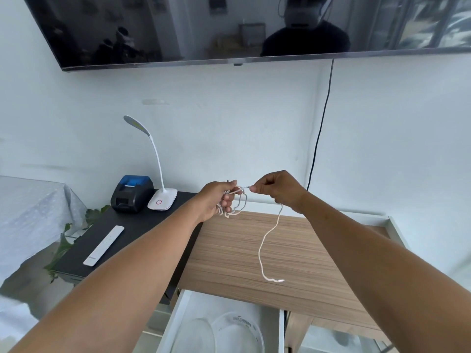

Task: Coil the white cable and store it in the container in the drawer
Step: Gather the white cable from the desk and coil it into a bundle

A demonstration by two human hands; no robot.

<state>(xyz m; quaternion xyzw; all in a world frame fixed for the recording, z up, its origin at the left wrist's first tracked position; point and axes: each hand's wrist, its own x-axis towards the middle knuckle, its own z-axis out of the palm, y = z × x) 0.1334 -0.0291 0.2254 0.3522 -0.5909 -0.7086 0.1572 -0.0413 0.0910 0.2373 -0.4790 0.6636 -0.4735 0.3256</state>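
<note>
My left hand [219,200] grips several loops of the white cable [265,240] above the wooden cabinet top [229,253]. My right hand [277,191] pinches the cable just right of the loops. From the right hand a loose length hangs down in a curve, and its plug end rests near the cabinet's front edge. Below, an open white drawer [183,307] holds a round clear container [237,335] with its lid lying beside it.
A black side table [137,228] on the left carries a small black and blue printer [132,193], a white desk lamp [161,198] and a white remote [104,245]. A wall-mounted TV [204,29] hangs overhead, with a black cord [321,128] running down the wall.
</note>
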